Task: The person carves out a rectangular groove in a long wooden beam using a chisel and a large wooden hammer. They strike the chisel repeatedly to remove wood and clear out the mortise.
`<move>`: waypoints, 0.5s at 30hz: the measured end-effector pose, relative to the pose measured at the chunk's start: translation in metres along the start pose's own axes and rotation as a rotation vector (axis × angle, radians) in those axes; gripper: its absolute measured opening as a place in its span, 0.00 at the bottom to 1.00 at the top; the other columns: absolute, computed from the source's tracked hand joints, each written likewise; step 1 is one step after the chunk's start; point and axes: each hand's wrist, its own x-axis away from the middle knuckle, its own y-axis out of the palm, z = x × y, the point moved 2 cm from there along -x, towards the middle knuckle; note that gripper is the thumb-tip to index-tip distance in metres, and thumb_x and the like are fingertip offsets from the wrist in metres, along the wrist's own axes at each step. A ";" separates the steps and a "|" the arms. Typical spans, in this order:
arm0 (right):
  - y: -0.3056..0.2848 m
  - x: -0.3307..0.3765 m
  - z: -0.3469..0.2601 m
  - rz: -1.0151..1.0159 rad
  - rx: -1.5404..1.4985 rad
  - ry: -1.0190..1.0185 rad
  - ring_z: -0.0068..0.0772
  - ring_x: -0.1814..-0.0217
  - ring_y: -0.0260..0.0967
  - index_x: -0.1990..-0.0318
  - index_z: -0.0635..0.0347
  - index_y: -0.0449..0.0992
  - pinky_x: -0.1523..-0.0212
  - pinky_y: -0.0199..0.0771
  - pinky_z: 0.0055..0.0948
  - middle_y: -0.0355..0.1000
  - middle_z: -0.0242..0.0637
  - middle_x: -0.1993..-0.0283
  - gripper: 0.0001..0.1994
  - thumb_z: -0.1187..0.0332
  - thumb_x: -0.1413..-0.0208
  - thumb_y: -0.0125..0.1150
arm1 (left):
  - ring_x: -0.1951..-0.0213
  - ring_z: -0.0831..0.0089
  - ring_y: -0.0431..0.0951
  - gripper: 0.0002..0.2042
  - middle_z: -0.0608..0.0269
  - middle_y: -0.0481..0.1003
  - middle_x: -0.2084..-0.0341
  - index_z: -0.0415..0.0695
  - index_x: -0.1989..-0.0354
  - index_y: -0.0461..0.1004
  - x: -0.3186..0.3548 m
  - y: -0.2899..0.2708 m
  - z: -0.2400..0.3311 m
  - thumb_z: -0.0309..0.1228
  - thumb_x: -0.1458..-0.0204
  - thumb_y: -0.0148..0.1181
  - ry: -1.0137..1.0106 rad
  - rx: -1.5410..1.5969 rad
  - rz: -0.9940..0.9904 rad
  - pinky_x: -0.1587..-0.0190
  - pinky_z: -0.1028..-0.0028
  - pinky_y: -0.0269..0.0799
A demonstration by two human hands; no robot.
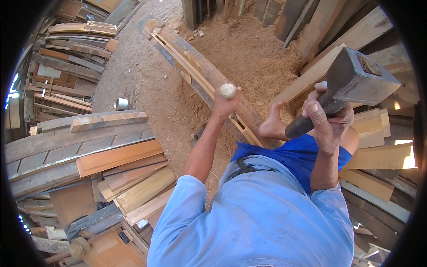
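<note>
My left hand (224, 103) is closed round the upright handle of a chisel (227, 91). Only the round, pale butt of its handle shows; the blade is hidden beneath my fist. Under it lies a long, narrow wooden piece (189, 66) with slots cut in it, one near its far end and another close to my legs. My right hand (328, 118) grips the dark handle of a mallet (367, 82), raised on the right. Its blocky dark head is tilted, with the brown end of the handle showing in it.
The slotted piece rests along a thick beam (200, 53) on the ground. My bare foot (272, 122) is beside it. Shavings cover the dirt floor (240, 58). Planks (120, 158) are stacked at left, with a metal can (121, 104) near them. More boards (307, 84) lean at right.
</note>
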 end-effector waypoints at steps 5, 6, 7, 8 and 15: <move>0.003 -0.003 -0.001 -0.027 0.013 0.021 0.24 0.69 0.69 0.45 0.69 0.70 0.67 0.71 0.24 0.71 0.37 0.69 0.18 0.76 0.41 0.66 | 0.74 0.82 0.69 0.09 0.73 0.70 0.78 0.44 0.69 0.71 0.000 0.000 0.000 0.26 0.47 0.68 0.007 -0.025 -0.012 0.71 0.76 0.67; 0.005 -0.004 -0.001 -0.027 0.009 0.019 0.23 0.69 0.69 0.45 0.69 0.70 0.67 0.71 0.24 0.71 0.38 0.69 0.18 0.76 0.41 0.66 | 0.74 0.82 0.69 0.09 0.72 0.70 0.78 0.44 0.69 0.71 -0.001 0.000 -0.001 0.26 0.47 0.68 0.003 -0.025 -0.013 0.71 0.76 0.67; 0.007 -0.004 -0.002 -0.027 0.005 0.016 0.23 0.69 0.69 0.45 0.69 0.71 0.67 0.71 0.24 0.71 0.38 0.69 0.18 0.76 0.41 0.66 | 0.74 0.82 0.69 0.09 0.72 0.71 0.78 0.43 0.69 0.71 -0.001 0.000 -0.001 0.26 0.47 0.68 -0.001 -0.025 -0.013 0.71 0.76 0.67; 0.009 -0.005 -0.002 -0.027 0.000 0.014 0.23 0.69 0.69 0.45 0.69 0.71 0.67 0.71 0.24 0.71 0.38 0.69 0.18 0.76 0.41 0.66 | 0.73 0.82 0.70 0.09 0.72 0.71 0.78 0.43 0.69 0.72 -0.001 0.000 -0.001 0.27 0.47 0.69 0.006 -0.024 -0.008 0.71 0.76 0.67; 0.018 -0.004 0.011 -0.037 0.084 0.092 0.23 0.71 0.69 0.47 0.68 0.71 0.70 0.71 0.24 0.72 0.35 0.69 0.17 0.74 0.41 0.68 | 0.73 0.80 0.73 0.08 0.69 0.74 0.78 0.42 0.70 0.72 0.006 0.014 0.022 0.26 0.49 0.68 0.069 -0.124 -0.015 0.70 0.74 0.70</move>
